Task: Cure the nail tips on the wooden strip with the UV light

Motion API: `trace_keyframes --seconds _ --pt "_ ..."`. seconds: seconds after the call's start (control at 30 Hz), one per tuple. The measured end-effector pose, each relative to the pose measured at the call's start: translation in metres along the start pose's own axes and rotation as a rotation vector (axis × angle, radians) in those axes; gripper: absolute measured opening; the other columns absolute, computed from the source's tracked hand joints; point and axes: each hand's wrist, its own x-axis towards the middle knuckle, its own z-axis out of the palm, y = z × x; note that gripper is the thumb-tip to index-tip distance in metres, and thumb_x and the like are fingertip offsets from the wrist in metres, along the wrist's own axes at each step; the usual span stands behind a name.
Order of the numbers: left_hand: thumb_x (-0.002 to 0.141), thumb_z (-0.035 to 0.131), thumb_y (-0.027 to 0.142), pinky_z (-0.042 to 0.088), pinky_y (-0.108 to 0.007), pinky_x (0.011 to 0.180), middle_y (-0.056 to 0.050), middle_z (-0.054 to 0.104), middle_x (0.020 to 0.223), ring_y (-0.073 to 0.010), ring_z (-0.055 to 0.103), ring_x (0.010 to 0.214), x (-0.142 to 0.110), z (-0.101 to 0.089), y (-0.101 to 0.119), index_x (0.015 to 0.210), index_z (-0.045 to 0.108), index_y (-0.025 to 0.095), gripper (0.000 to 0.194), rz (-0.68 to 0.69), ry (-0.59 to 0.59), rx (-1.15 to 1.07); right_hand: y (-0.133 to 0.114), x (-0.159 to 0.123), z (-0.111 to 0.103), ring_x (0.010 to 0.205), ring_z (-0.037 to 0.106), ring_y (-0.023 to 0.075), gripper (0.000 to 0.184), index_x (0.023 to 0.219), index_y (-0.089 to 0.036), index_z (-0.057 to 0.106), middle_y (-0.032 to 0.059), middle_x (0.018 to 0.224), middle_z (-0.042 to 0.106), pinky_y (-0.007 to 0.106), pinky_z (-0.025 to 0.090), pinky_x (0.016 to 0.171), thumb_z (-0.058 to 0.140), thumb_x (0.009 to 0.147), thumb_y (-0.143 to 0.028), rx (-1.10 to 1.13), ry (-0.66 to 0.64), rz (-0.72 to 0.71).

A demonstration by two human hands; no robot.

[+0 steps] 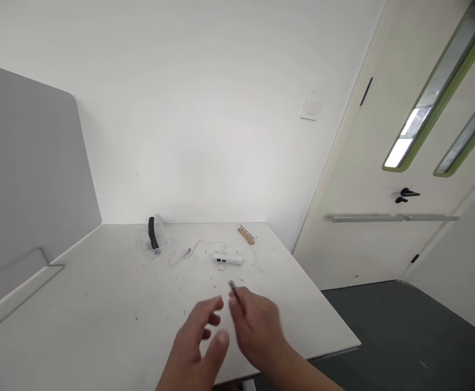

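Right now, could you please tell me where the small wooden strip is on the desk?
In the head view, the small wooden strip lies near the far edge of the white desk, just behind the white handheld device.

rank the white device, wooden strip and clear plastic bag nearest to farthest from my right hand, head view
1. White device: straight ahead of the right hand.
2. Wooden strip: farther back, just beyond the device.
3. Clear plastic bag: farthest, off to the left.
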Motion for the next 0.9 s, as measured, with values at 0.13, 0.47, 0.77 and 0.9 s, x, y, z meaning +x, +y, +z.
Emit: trace_keyframes --seconds 0.13,0.47,0.77,0.9 --pt "0.078 0.041 0.041 0.045 -0.033 0.077 -0.006 0.06 0.103 -0.0207 0.056 0.087 0.072 -0.007 0.015 0.102 0.058 0.023 0.035 0.071 0.206 -0.15 -0.016 0.057 0.041 0.053 0.058 0.0154 0.014 0.088 -0.021 0.05 0.0002 0.067 0.066 0.023 0.028 0.048 0.041 0.08 -0.028 -0.14 -0.068 -0.042" --pt "0.075 0.049 0.044 0.044 -0.027 0.06 0.0 0.055 0.067 -0.0114 0.053 0.058 0.141 -0.029 -0.01 0.074 0.049 0.016 0.028 -0.055 0.347 -0.608 0.019 0.092 0.052 0.076 0.06 0.0207 0.067 0.13 -0.017 0.028 0.0081 0.089 0.064 0.029 0.04 0.063 0.048 0.074 -0.048 -0.149 -0.114 -0.067" --pt "0.076 0.048 0.04 0.044 -0.027 0.057 0.001 0.055 0.069 -0.0128 0.055 0.059 0.15 -0.098 -0.071 0.091 0.049 0.018 0.028 -0.104 0.59 -0.422 0.185 0.167 0.056 0.108 0.046 0.0307 0.072 0.125 -0.017 0.036 0.0131 0.119 0.05 0.043 0.038 0.082 0.048 0.068 -0.058 -0.358 -0.053 0.564" --pt "0.077 0.042 0.04 0.042 -0.028 0.06 -0.003 0.059 0.077 -0.0148 0.056 0.065 0.146 -0.096 -0.071 0.089 0.052 0.018 0.027 -0.108 0.616 -0.143 0.199 0.19 0.074 0.105 0.048 0.0283 0.07 0.126 -0.019 0.035 0.0102 0.116 0.054 0.042 0.037 0.084 0.049 0.068 -0.056 -0.325 -0.08 0.495"
